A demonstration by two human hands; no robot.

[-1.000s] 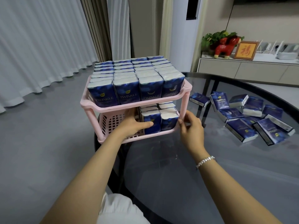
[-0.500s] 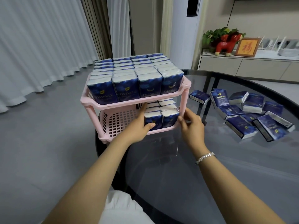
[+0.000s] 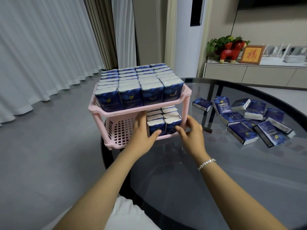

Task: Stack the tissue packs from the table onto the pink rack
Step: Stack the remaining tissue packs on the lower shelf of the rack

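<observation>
My left hand (image 3: 141, 131) lies flat against the left side of the tissue packs on lower shelf (image 3: 163, 121), fingers straight, thumb across the front pack. My right hand (image 3: 191, 131) reaches in at the right, fingers loosely curled near the rack post; can't tell if they touch the packs or the rack rim. Pink rack (image 3: 103, 112) stands centre frame at the glass counter (image 3: 216, 180) edge, its top shelf packed full with top-shelf packs (image 3: 139, 85). Loose packs (image 3: 245, 120) lie scattered on the counter at right, well apart from the rack. Upper right: sideboard (image 3: 249, 74) with red figurine (image 3: 230, 51), framed picture (image 3: 251, 54); items behind it are blurry. Curtains (image 3: 41, 47) fill the upper left. The lower shelf's back rows are hidden under the top tier. Bracelet (image 3: 206, 163) on my right wrist.
</observation>
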